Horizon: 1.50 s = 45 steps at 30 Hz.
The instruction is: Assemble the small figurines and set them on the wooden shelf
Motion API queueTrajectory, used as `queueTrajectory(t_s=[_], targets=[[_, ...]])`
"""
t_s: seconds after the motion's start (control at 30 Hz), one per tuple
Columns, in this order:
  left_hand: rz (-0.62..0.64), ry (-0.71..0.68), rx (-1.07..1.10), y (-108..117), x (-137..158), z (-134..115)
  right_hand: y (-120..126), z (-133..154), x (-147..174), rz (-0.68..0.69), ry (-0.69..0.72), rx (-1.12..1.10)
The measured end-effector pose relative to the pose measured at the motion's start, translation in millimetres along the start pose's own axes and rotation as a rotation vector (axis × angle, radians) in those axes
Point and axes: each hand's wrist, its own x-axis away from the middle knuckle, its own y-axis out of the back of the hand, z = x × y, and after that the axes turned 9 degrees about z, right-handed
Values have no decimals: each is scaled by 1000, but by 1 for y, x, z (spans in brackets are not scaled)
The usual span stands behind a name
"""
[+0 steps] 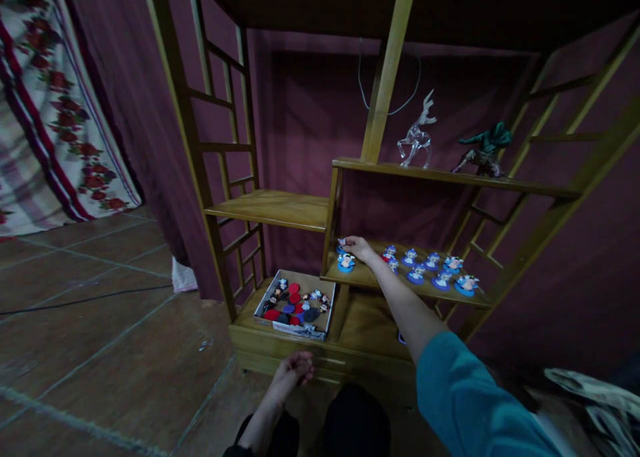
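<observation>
My right hand [359, 248] reaches onto the middle shelf, its fingers closed on a small figurine [342, 244] at the shelf's left end. Just in front of that stands a white-and-black figurine on a light blue base [346, 262]. Farther right along the same shelf are several purple-and-white figurines [415, 273] and a few on blue bases [467, 284]. My left hand [296, 367] hangs low before the cabinet's drawer, fingers curled, with nothing visible in them. Near it, a shallow cardboard box [327, 317] holds several small figurines and red, purple and dark round bases.
Above my right hand, an upper shelf [450, 177] bears a clear deer figure [416, 137] and a dark green action figure [486, 149]. A wooden post [393, 70] and lattice sides frame the cabinet. A cable [85, 300] crosses the tiled floor at left.
</observation>
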Motion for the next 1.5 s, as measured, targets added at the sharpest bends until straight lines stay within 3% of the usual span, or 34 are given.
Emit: queueTrajectory(t_s=[0.67, 1.2, 1.5], targets=[[16, -15, -39, 0, -7, 9, 3, 7, 13, -66, -67, 262], [18, -18, -60, -2, -2, 3, 9, 13, 20, -74, -57, 100], [24, -17, -53, -1, -2, 6, 11, 22, 57, -201, 61, 3]])
